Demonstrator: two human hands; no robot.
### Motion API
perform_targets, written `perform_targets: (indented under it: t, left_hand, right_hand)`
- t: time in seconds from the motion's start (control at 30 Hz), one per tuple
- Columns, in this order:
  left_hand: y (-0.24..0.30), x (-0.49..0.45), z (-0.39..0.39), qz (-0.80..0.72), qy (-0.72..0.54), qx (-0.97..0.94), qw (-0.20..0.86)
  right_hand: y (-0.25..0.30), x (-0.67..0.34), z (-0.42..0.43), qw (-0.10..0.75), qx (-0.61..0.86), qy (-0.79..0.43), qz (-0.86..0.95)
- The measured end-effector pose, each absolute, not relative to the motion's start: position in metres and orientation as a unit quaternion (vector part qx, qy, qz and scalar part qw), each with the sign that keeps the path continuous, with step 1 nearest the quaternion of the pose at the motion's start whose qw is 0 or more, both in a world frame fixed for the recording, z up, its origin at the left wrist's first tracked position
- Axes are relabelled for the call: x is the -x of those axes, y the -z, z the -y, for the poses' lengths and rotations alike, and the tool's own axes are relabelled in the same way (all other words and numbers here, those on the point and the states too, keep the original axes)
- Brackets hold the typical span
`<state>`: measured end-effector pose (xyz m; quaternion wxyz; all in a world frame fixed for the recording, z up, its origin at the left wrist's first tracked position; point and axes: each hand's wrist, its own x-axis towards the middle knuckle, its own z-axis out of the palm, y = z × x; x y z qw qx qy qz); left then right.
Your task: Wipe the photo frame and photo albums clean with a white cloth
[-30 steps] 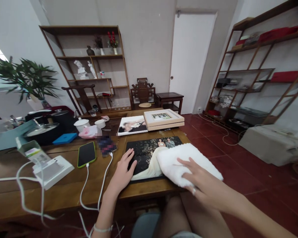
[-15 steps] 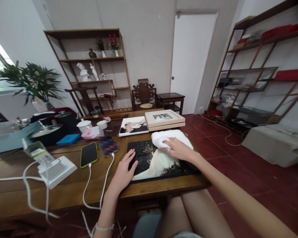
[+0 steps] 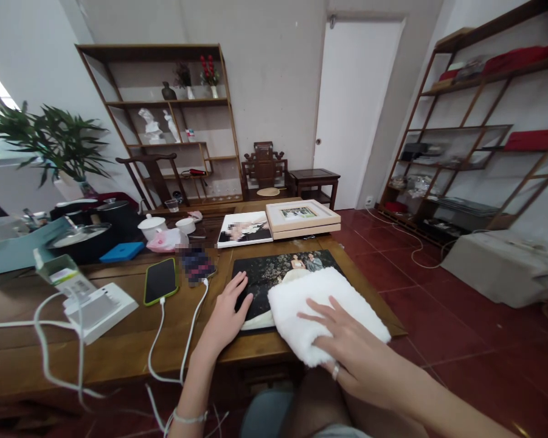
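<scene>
A dark photo print of a couple lies flat at the near edge of the wooden table. My left hand rests open on its left edge, fingers flat. A white fluffy towel covers the print's near right part. My right hand lies on top of the towel with fingers spread, pressing it onto the print. A ring shows on that hand.
Behind the print lie another photo and a light wooden frame. A green-cased phone on a white cable, a white box, cups, pots and a plant sit to the left. Shelves line the walls; red floor on the right.
My right hand has dragged the towel from the print's far edge back toward me, to its near right corner. The left hand has stayed on the left edge.
</scene>
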<state>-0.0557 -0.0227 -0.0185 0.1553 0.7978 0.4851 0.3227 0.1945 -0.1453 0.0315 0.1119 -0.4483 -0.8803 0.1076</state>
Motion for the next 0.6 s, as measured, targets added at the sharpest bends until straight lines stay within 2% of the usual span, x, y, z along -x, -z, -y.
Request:
perform_targets:
  t: [0.4,0.6]
  left_hand:
    - [0.018,0.056,0.022,-0.478,-0.343,-0.796,0.140]
    - [0.016,0.054,0.023,-0.483,-0.343,-0.792,0.147]
  right_hand:
    - [-0.030,-0.199,0.016,0.134,0.516,-0.029,0.845]
    - [-0.030,-0.197,0.029,0.123,0.515,-0.035,0.848]
